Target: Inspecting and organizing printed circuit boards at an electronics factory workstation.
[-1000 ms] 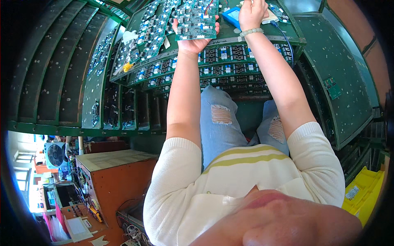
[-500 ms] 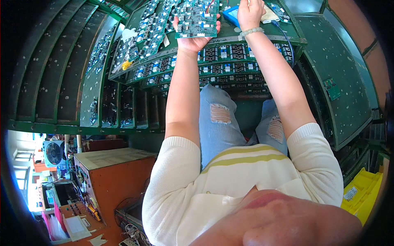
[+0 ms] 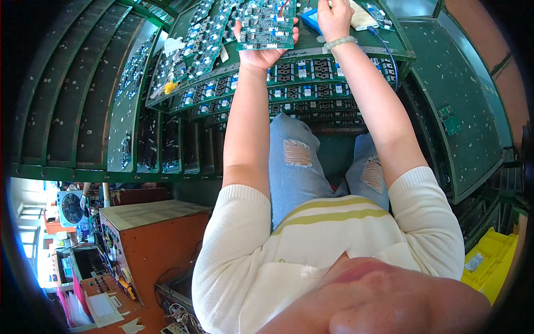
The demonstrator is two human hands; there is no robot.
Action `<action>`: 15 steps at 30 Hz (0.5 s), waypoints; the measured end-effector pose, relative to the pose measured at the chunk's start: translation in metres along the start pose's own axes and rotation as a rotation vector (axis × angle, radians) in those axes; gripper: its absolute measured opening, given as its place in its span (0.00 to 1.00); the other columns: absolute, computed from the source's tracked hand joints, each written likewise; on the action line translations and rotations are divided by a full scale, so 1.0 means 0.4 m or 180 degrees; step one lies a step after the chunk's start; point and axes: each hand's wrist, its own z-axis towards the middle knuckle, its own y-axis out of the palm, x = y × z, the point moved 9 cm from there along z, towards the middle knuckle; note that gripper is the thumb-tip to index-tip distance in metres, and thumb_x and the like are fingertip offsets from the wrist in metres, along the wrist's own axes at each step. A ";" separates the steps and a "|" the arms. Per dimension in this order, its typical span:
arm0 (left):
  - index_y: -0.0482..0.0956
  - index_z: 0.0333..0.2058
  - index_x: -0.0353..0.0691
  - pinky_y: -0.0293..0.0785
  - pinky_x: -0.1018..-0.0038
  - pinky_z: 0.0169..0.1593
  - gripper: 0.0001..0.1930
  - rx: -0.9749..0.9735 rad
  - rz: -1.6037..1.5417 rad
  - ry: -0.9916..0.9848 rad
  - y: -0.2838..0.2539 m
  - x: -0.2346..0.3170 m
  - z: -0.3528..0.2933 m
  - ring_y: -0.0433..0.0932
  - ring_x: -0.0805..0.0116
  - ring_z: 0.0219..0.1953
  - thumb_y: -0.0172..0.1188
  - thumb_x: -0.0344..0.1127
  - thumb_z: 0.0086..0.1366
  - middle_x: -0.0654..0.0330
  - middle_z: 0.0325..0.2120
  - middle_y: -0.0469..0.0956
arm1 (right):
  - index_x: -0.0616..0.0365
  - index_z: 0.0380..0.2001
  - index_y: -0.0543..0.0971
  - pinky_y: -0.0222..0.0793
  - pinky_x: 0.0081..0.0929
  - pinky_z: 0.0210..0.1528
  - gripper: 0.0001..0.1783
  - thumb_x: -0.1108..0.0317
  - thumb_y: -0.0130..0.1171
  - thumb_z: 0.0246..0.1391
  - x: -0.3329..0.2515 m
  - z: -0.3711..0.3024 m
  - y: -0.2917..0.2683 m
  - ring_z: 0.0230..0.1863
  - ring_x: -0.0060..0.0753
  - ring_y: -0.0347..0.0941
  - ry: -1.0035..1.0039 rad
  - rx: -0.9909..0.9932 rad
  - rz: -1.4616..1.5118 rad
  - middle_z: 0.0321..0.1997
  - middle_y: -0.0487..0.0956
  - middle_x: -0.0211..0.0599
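Circuit board (image 3: 267,26), green and packed with parts, sits over the tray, its near edge just inside the front rail (image 3: 328,54) as seen and its far edge cut off by the frame. The left hand (image 3: 263,57) clamps it by both side edges, thumb left, fingers right. Loose boards (image 3: 204,39) crowd its left side; on the right, a bare strip of tray (image 3: 303,40) runs toward the blue device (image 3: 311,20) beside the right hand (image 3: 336,21), whose grip I cannot tell.
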 end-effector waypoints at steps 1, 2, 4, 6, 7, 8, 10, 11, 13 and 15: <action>0.52 0.59 0.33 0.67 0.56 0.51 0.52 -0.0001 0.0000 -0.0002 0.000 -0.001 0.000 0.69 0.44 0.45 0.56 0.66 0.43 0.33 0.53 0.57 | 0.56 0.24 0.76 0.64 0.32 0.38 0.05 0.75 0.50 0.45 -0.006 0.000 0.004 0.34 0.40 0.70 -0.0041 -0.0058 -0.0022 0.27 0.75 0.37; 0.52 0.59 0.33 0.66 0.55 0.51 0.52 -0.0013 -0.0015 -0.0011 0.001 -0.002 0.001 0.69 0.44 0.45 0.56 0.66 0.43 0.33 0.53 0.57 | 0.56 0.24 0.76 0.64 0.32 0.38 0.05 0.75 0.50 0.45 -0.007 0.000 0.005 0.34 0.40 0.70 -0.0041 -0.0057 -0.0023 0.27 0.75 0.37; 0.52 0.59 0.33 0.66 0.55 0.51 0.52 -0.0023 -0.0028 -0.0020 0.002 -0.002 0.001 0.68 0.44 0.45 0.56 0.66 0.43 0.32 0.53 0.57 | 0.57 0.22 0.76 0.65 0.32 0.36 0.05 0.76 0.50 0.44 0.012 -0.004 0.017 0.32 0.40 0.71 0.0248 -0.0169 0.0232 0.27 0.76 0.38; 0.52 0.59 0.33 0.66 0.55 0.51 0.52 -0.0021 -0.0005 -0.0016 0.001 0.000 0.001 0.68 0.43 0.45 0.56 0.66 0.43 0.32 0.53 0.57 | 0.58 0.22 0.76 0.66 0.32 0.34 0.05 0.77 0.51 0.43 0.013 -0.006 0.021 0.31 0.40 0.71 0.0284 -0.0185 0.0323 0.26 0.76 0.38; 0.52 0.59 0.33 0.66 0.55 0.51 0.52 -0.0022 -0.0006 -0.0018 0.002 -0.001 0.001 0.68 0.43 0.45 0.56 0.66 0.43 0.32 0.53 0.57 | 0.58 0.21 0.76 0.66 0.31 0.33 0.05 0.77 0.51 0.43 0.018 -0.007 0.023 0.30 0.39 0.71 0.0319 -0.0200 0.0411 0.25 0.75 0.38; 0.52 0.59 0.33 0.66 0.56 0.51 0.52 -0.0024 -0.0011 -0.0024 0.003 -0.002 0.001 0.68 0.44 0.45 0.56 0.66 0.43 0.32 0.53 0.57 | 0.58 0.21 0.76 0.66 0.31 0.33 0.05 0.77 0.51 0.43 0.021 -0.006 0.023 0.30 0.39 0.71 0.0318 -0.0198 0.0409 0.25 0.75 0.38; 0.52 0.59 0.33 0.66 0.56 0.51 0.52 -0.0026 -0.0014 -0.0030 0.004 -0.003 0.001 0.68 0.44 0.45 0.56 0.66 0.43 0.32 0.53 0.57 | 0.58 0.21 0.76 0.66 0.29 0.31 0.05 0.77 0.51 0.43 -0.009 -0.001 0.019 0.28 0.38 0.71 -0.0150 -0.0156 0.0194 0.24 0.75 0.37; 0.52 0.59 0.33 0.66 0.56 0.51 0.52 -0.0008 0.0010 -0.0024 0.003 -0.003 0.000 0.69 0.44 0.45 0.56 0.66 0.43 0.33 0.53 0.57 | 0.58 0.21 0.76 0.66 0.29 0.31 0.05 0.77 0.51 0.43 -0.010 -0.001 0.018 0.28 0.38 0.71 -0.0151 -0.0155 0.0196 0.24 0.75 0.37; 0.52 0.59 0.33 0.66 0.56 0.51 0.52 0.0008 0.0037 -0.0016 0.002 -0.002 -0.001 0.69 0.44 0.45 0.56 0.66 0.43 0.33 0.53 0.58 | 0.58 0.21 0.76 0.66 0.29 0.31 0.05 0.77 0.51 0.42 -0.007 -0.003 0.028 0.28 0.37 0.71 -0.0036 -0.0326 0.0111 0.23 0.75 0.37; 0.56 0.58 0.33 0.68 0.51 0.48 0.53 -0.0046 -0.0313 -0.0108 0.006 -0.007 -0.001 0.70 0.39 0.44 0.46 0.74 0.45 0.34 0.50 0.63 | 0.57 0.20 0.76 0.66 0.29 0.30 0.05 0.77 0.51 0.42 -0.009 -0.007 0.031 0.27 0.38 0.71 0.0060 -0.0366 0.0123 0.23 0.74 0.38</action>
